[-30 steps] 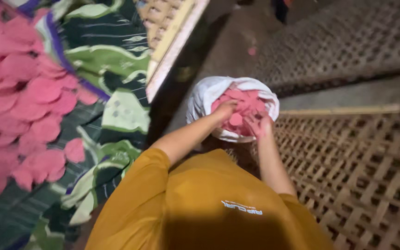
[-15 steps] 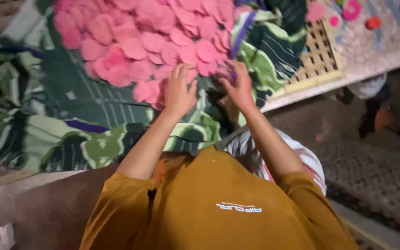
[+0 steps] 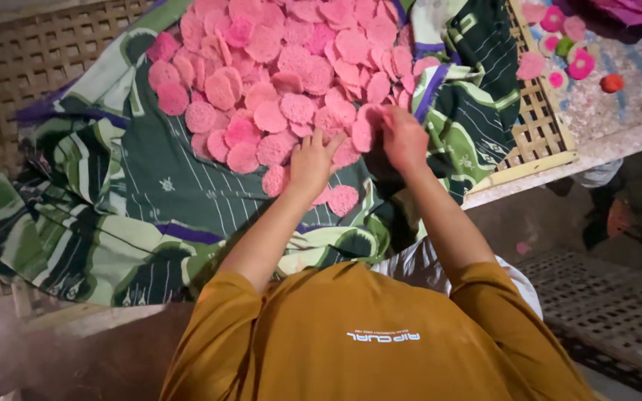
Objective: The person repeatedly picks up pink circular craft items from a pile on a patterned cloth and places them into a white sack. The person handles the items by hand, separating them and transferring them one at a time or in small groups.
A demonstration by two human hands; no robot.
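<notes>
Many round pink discs (image 3: 299, 67) lie spread on a green, white and purple patterned cloth (image 3: 135, 200). My left hand (image 3: 312, 160) rests flat on the near edge of the pile with its fingers apart, touching loose discs. My right hand (image 3: 404, 137) is beside it to the right, its fingers curled down over a few pink discs at the pile's edge. Both bare arms reach out from orange sleeves (image 3: 365, 341). A white sack (image 3: 419, 261) shows between my arms, mostly hidden by my body.
The cloth lies over a woven bamboo lattice tray (image 3: 538, 130). Several small pink, green and orange pieces (image 3: 581, 63) sit on a pale surface at the top right. A slatted mat (image 3: 618, 312) lies at the lower right.
My hands have left the white sack of pink discs and moved onto the pile on the cloth. The view has swung from the sack to the cloth.
</notes>
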